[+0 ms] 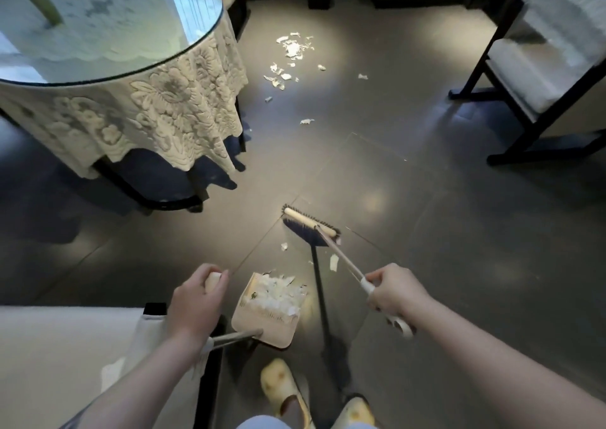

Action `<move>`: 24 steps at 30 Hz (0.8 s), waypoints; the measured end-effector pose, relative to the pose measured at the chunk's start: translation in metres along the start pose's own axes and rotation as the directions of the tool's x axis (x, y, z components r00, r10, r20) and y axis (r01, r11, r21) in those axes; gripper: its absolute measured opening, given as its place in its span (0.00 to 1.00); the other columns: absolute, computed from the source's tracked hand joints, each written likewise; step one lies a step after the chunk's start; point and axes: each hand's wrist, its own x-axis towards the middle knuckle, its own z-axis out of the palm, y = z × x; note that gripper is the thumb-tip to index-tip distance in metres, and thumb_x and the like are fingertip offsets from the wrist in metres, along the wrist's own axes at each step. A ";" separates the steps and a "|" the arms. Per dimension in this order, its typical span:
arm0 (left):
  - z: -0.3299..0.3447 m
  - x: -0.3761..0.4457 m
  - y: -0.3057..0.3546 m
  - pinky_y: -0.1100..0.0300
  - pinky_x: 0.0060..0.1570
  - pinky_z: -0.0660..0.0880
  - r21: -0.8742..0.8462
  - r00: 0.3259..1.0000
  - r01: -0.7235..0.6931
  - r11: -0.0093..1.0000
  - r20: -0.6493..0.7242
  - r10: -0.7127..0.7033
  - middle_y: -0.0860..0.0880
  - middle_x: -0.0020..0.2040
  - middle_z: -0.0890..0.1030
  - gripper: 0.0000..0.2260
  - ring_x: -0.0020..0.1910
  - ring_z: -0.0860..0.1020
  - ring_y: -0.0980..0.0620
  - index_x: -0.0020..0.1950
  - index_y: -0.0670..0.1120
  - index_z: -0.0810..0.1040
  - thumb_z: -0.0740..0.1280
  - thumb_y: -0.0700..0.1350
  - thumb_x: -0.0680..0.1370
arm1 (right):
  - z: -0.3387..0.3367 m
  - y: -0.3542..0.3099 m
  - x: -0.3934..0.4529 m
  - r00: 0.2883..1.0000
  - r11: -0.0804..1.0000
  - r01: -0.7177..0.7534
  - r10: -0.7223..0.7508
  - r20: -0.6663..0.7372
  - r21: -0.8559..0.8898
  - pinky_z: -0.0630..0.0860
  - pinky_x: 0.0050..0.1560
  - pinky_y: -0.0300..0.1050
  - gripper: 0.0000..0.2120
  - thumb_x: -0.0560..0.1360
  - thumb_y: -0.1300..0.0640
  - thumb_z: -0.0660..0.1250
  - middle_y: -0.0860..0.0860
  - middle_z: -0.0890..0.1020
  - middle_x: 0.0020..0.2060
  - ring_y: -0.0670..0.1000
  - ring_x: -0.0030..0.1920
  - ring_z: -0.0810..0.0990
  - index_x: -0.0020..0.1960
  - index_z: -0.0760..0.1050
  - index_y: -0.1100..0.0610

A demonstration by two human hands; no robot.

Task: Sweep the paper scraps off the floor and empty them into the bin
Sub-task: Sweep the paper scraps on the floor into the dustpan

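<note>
My left hand (193, 300) grips the top of the handle of a beige dustpan (265, 325), which sits low over the dark floor and holds a heap of white paper scraps (275, 294). My right hand (395, 291) grips the white handle of a broom; its dark-bristled broom head (310, 227) rests on the floor just beyond the pan. Two loose scraps (333, 262) lie between the broom head and the pan. A larger scatter of paper scraps (292, 58) lies farther off on the floor. No bin is in view.
A round glass-topped table (108, 77) with a lace cloth stands at the left. A dark-framed chair (537, 77) with a white cushion is at the right. A white-covered seat (65, 346) is near my left arm. My yellow slippers (283, 387) are below the pan.
</note>
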 end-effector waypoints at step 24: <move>0.003 0.050 0.021 0.53 0.38 0.76 0.118 0.947 -0.183 0.976 0.287 0.143 0.52 0.35 0.81 0.11 0.36 0.79 0.51 0.44 0.57 0.77 0.64 0.62 0.75 | 0.003 -0.008 -0.013 0.996 0.994 -0.090 0.091 -0.018 0.062 0.80 0.33 0.43 0.25 0.66 0.64 0.68 0.50 0.83 0.41 0.51 0.30 0.80 0.60 0.80 0.46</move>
